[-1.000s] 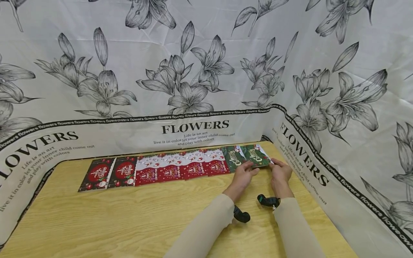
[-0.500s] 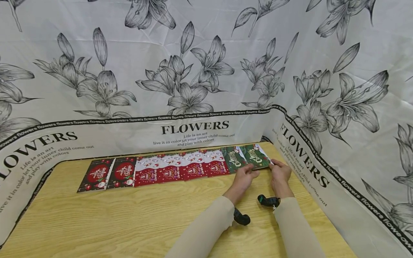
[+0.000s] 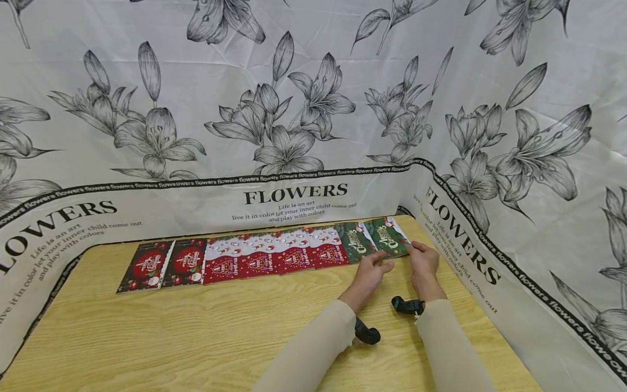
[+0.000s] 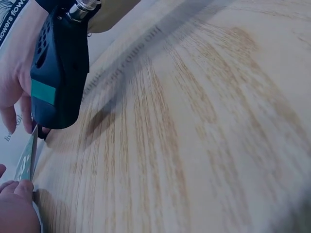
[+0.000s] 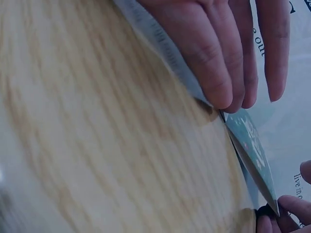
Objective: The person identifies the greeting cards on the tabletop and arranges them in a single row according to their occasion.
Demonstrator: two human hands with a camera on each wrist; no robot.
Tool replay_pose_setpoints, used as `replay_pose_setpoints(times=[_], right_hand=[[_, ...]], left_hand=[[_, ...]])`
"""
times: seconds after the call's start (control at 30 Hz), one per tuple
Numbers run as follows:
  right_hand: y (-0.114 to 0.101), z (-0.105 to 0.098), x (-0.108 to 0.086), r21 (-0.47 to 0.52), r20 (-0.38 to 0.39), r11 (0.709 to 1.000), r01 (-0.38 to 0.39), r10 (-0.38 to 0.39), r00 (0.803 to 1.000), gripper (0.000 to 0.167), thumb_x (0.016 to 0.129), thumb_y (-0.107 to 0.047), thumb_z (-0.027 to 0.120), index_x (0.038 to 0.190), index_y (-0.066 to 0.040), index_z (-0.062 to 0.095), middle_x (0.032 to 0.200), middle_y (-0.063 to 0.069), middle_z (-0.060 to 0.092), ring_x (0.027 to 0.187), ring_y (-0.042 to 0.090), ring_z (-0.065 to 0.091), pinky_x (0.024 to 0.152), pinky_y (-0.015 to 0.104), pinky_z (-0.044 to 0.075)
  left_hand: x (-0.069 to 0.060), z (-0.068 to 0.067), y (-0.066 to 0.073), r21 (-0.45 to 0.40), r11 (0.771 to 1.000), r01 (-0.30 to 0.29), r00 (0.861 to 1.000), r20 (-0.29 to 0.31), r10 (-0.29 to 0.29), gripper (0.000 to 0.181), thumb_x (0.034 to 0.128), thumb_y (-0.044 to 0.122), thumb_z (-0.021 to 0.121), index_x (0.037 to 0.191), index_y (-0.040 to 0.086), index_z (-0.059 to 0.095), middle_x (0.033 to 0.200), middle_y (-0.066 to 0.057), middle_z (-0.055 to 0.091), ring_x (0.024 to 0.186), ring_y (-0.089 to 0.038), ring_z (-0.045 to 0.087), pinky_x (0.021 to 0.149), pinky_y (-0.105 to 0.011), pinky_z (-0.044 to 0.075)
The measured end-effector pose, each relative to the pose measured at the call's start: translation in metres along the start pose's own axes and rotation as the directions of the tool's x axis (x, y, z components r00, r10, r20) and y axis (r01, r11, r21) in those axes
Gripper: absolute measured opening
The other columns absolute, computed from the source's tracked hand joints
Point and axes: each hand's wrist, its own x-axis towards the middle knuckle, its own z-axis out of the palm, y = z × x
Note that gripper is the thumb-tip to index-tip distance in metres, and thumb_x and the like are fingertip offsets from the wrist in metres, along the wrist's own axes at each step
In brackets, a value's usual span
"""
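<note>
In the head view, two green Christmas cards [image 3: 355, 242] end the row at the right. My right hand [image 3: 425, 267] pinches the near right corner of the last green card [image 3: 386, 235], also seen edge-on as a green card [image 5: 252, 150] in the right wrist view. My left hand [image 3: 364, 276] has its fingertips at that card's near left edge, the fingers fairly straight. Lower right in the right wrist view, the right fingers [image 5: 290, 206] hold the corner; the left hand [image 5: 214, 48] is above. The left wrist view shows part of the green card [image 4: 26, 155] between both hands.
Left of the green cards lie several red-and-white Christmas cards [image 3: 294, 258], then two dark ones [image 3: 183, 262], all on the wooden table [image 3: 196, 332]. A white flower-printed cloth [image 3: 313, 125] stands behind and at the sides. Black devices [image 3: 407, 305] sit at the wrists.
The last green card's near edge has settled slightly, and the left fingers have drawn back a little from over the green cards. The right hand stays at its corner.
</note>
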Motion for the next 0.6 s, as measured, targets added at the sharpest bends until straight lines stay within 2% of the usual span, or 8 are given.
replay_pose_setpoints(times=[0.33, 0.6], right_hand=[[-0.0054, -0.0021, -0.0067, -0.109, 0.028, 0.994, -0.027, 0.030, 0.999, 0.053, 0.107, -0.021, 0.058, 0.153, 0.004, 0.049, 0.163, 0.023, 0.038, 0.148, 0.040, 0.038, 0.119, 0.052, 0.036], [-0.0092, -0.0034, -0.0097, -0.175, 0.038, 0.984, -0.031, 0.038, 0.999, 0.057, 0.108, -0.027, 0.056, 0.153, 0.006, 0.047, 0.161, 0.027, 0.039, 0.146, 0.042, 0.040, 0.118, 0.055, 0.037]], left_hand=[[-0.0017, -0.0010, -0.0014, -0.002, 1.000, 0.010, 1.000, 0.007, -0.010, 0.047, 0.1037, 0.010, 0.065, 0.146, -0.008, 0.055, 0.160, -0.020, 0.045, 0.148, -0.039, 0.041, 0.121, -0.047, 0.035], [-0.0005, -0.0010, -0.0027, 0.001, 1.000, 0.013, 1.000, 0.020, -0.013, 0.047, 0.1042, 0.010, 0.064, 0.146, -0.007, 0.055, 0.160, -0.020, 0.046, 0.148, -0.038, 0.042, 0.121, -0.047, 0.035]])
